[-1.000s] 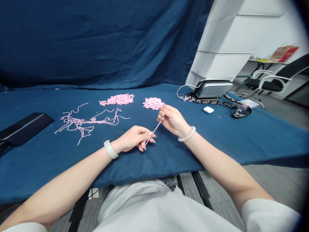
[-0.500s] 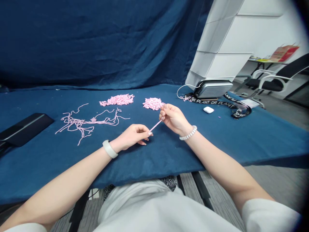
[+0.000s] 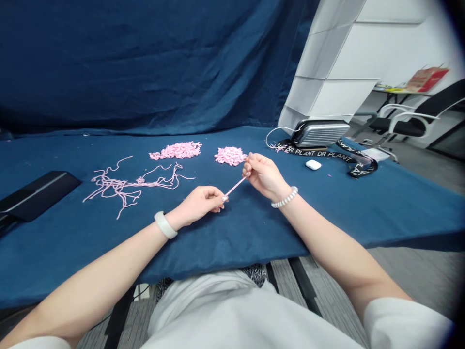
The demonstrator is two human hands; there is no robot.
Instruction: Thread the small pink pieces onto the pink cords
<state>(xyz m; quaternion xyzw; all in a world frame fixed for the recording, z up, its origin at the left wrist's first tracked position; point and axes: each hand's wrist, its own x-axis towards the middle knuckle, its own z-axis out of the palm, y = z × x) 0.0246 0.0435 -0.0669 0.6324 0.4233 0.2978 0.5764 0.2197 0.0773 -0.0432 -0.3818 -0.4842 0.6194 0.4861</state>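
A short pink string (image 3: 235,186) is stretched taut between my two hands above the blue cloth table (image 3: 254,228). My left hand (image 3: 199,204), with a white band on its wrist, pinches the string's lower end. My right hand (image 3: 263,175), with a pearl bracelet, pinches the upper end beside a small heap of pink knotted pieces (image 3: 229,155). A second pink heap (image 3: 176,150) lies further left. Loose pink strings (image 3: 127,183) are spread out to the left of my left hand.
A black flat case (image 3: 34,194) lies at the left edge. At the back right sit a silver case (image 3: 319,133), a black lettered strap (image 3: 327,154) and a white earbud case (image 3: 313,165). An office chair (image 3: 417,118) stands beyond the table.
The string between my hands has gone from steep to flatter and shorter. My right hand moved slightly right and away; my left hand's fingers closed in on the string's end.
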